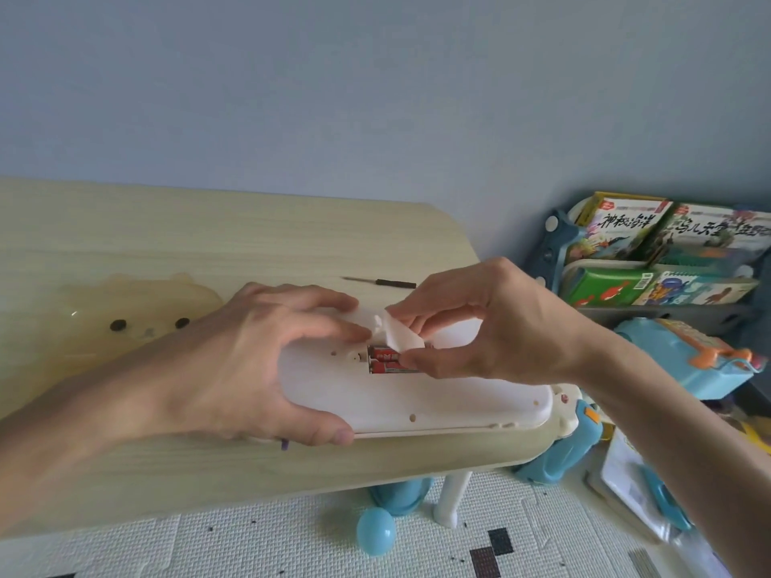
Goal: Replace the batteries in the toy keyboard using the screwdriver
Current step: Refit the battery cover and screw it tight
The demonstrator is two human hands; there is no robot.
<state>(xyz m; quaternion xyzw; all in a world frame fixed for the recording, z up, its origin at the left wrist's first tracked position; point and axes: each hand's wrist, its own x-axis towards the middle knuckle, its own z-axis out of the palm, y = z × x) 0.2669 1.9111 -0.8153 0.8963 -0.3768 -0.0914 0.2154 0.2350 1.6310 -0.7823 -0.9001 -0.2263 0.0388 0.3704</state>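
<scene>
The white toy keyboard (438, 400) lies face down on the light wooden table (167, 252), near its right front corner. Its battery compartment is open and two red batteries (386, 360) lie inside. My right hand (492, 323) pinches the small white battery cover (400, 333) and holds it tilted just above the compartment. My left hand (258, 360) grips the keyboard's left end, thumb on the near edge and fingers on top. The thin dark screwdriver (381, 282) lies on the table behind the keyboard, touched by neither hand.
A translucent bear-shaped mat (137, 310) lies on the table's left part. To the right stand a shelf of children's books (651, 260) and teal toys (684, 360). A blue ball (375, 531) lies on the foam floor mat below the table's front edge.
</scene>
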